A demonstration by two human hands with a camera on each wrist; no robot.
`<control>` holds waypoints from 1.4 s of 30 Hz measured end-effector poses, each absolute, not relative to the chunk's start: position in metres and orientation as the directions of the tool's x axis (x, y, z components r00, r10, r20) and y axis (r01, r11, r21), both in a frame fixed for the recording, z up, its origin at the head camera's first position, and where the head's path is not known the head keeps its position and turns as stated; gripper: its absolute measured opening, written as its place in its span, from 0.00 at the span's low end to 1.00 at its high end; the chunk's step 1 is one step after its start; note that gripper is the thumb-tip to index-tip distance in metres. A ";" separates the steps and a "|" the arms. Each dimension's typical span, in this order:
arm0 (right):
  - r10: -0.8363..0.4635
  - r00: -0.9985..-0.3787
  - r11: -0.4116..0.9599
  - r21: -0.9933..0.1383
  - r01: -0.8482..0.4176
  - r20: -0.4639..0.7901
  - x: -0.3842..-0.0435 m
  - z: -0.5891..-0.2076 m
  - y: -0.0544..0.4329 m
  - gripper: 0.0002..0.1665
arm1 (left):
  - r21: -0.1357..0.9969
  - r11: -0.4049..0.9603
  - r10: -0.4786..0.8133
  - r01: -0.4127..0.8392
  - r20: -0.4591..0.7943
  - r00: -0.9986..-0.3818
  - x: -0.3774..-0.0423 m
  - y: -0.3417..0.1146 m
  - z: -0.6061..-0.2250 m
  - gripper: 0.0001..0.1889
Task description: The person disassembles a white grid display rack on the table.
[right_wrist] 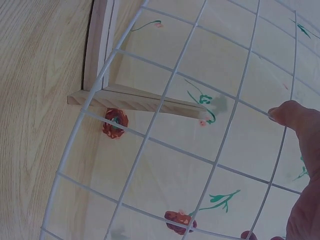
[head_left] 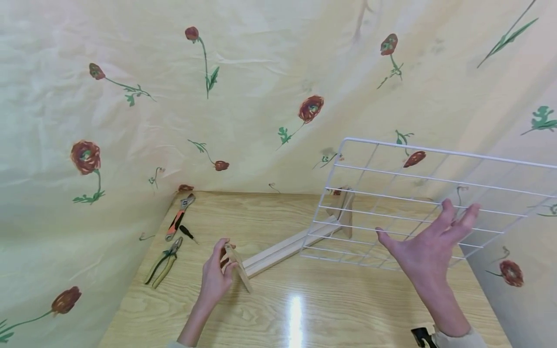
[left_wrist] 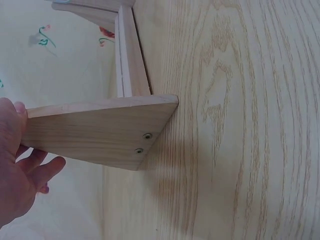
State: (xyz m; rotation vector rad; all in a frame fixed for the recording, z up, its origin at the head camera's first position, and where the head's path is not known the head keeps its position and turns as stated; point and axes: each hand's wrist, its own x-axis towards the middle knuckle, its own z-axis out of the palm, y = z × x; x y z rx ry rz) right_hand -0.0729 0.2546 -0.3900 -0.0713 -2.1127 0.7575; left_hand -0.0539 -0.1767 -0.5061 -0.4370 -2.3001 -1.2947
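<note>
Wooden stand (head_left: 287, 249) on table (head_left: 348, 309), near end pinched between thumb and fingers of left grip (head_left: 217, 273); white wire rack (head_left: 396, 217) held raised by right grip (head_left: 428, 246), fingers spread across wires, overlapping stand's far end in head view. Farther left on table: screwdriver (head_left: 186, 232), pliers (head_left: 164, 265), wrench (head_left: 180, 218). Behind: flowered sheet (head_left: 243, 121).

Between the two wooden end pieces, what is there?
Parallel wooden rails run from the near end piece to the far end piece, as the head view shows.
</note>
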 end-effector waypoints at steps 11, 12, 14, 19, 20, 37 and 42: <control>0.308 -0.626 0.822 -0.532 -0.204 0.716 -0.073 -0.392 0.253 0.75 | 0.692 0.516 0.044 0.504 0.567 -0.823 -0.049 -0.177 -0.509 0.33; 0.307 -0.627 0.825 -0.529 -0.201 0.716 -0.073 -0.392 0.253 0.75 | 0.693 0.514 0.043 0.504 0.567 -0.823 -0.049 -0.177 -0.509 0.33; 0.307 -0.628 0.828 -0.526 -0.195 0.715 -0.074 -0.393 0.253 0.75 | 0.696 0.513 0.041 0.503 0.565 -0.824 -0.048 -0.177 -0.510 0.33; 0.317 -0.630 0.823 -0.535 -0.188 0.709 -0.074 -0.393 0.253 0.76 | 0.694 0.514 0.037 0.504 0.569 -0.821 -0.046 -0.176 -0.511 0.31; 0.317 -0.630 0.823 -0.536 -0.188 0.709 -0.074 -0.393 0.253 0.76 | 0.694 0.515 0.035 0.503 0.569 -0.822 -0.045 -0.176 -0.511 0.30; 0.309 -0.622 0.844 -0.509 -0.170 0.719 -0.075 -0.394 0.254 0.75 | 0.662 0.557 0.002 0.501 0.602 -0.798 -0.042 -0.176 -0.513 0.31; 0.318 -0.625 0.843 -0.514 -0.158 0.713 -0.074 -0.394 0.253 0.75 | 0.653 0.573 -0.001 0.496 0.606 -0.796 -0.041 -0.176 -0.512 0.30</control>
